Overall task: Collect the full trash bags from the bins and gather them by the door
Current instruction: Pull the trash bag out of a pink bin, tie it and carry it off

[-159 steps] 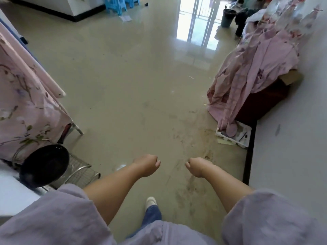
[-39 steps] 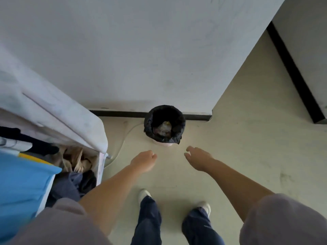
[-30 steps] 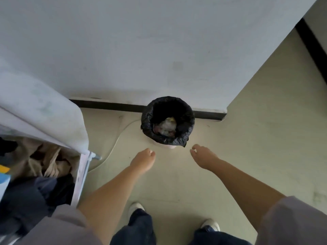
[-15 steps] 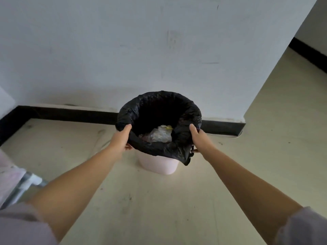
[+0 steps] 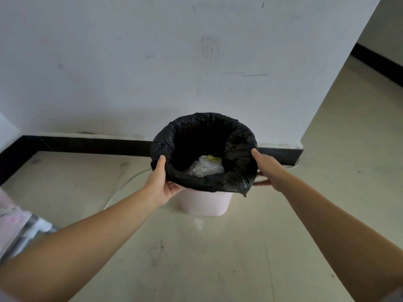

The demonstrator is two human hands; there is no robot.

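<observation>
I can read no text, label, brand, number or sign anywhere here. The black bag (image 5: 231,177) at the centre of the frame is plain, with no print on its folded rim. The pale bin (image 5: 205,203) under it bears no mark that I can make out. The wall (image 5: 152,62) across the upper part of the frame shows only scuffs and streaks, none of them letters. The clear wrapper (image 5: 206,167) inside the bag is too small and blurred to read.
</observation>
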